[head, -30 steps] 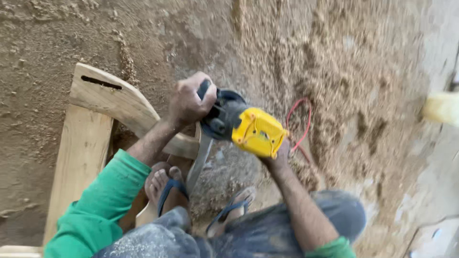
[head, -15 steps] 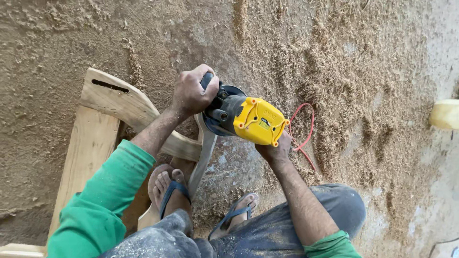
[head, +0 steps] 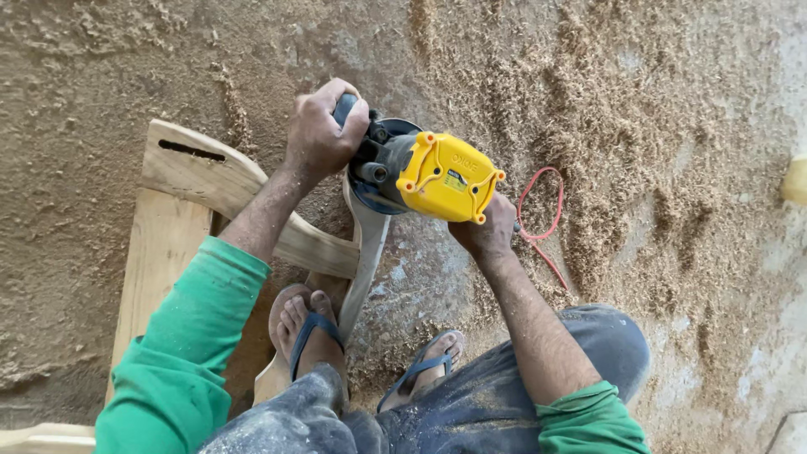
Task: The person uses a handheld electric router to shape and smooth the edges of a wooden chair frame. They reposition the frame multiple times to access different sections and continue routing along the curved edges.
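Observation:
A yellow and black hand router (head: 424, 172) sits on the top end of a curved wooden piece (head: 363, 252) that stands over the floor. My left hand (head: 321, 134) grips the router's black side handle. My right hand (head: 487, 231) holds the handle on the other side, mostly hidden under the yellow housing. My left foot (head: 304, 324) in a blue sandal presses on the lower end of the curved piece. My right foot (head: 429, 357) rests on the floor beside it.
A wooden frame of curved and flat boards (head: 189, 181) with a slot lies at the left. A red power cord (head: 542, 214) loops on the floor to the right. Sawdust (head: 605, 109) covers the ground. A pale object (head: 794, 178) sits at the right edge.
The router and both hands have shifted slightly left and down in the view as the head moved. Both grips are unchanged.

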